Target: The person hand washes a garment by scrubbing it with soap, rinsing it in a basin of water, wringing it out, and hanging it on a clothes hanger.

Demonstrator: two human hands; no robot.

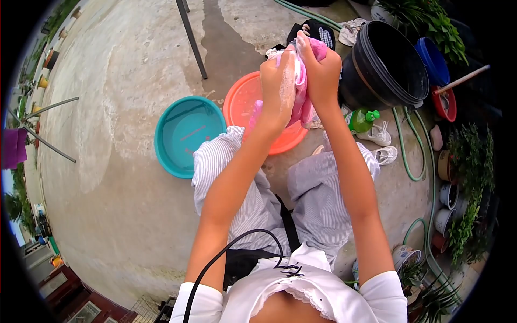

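Both of my hands are closed on a wet pink cloth [299, 81], held up over an orange basin [239, 97]. My left hand [278, 86] has white suds along its thumb side and grips the cloth from the left. On the other side my right hand [325, 75] grips it, its soapy thumb pointing up beside the left one. Part of the cloth hangs down between the hands. A teal basin [188, 134] holding clear water stands on the ground left of the orange one.
A large black bucket [385, 64] stands at the right, with a blue bucket [432, 59] behind it. Nearby are a green bottle [362, 119], white shoes [379, 134], a green hose [412, 156] and potted plants [468, 177]. Metal poles [192, 40] rest on the concrete.
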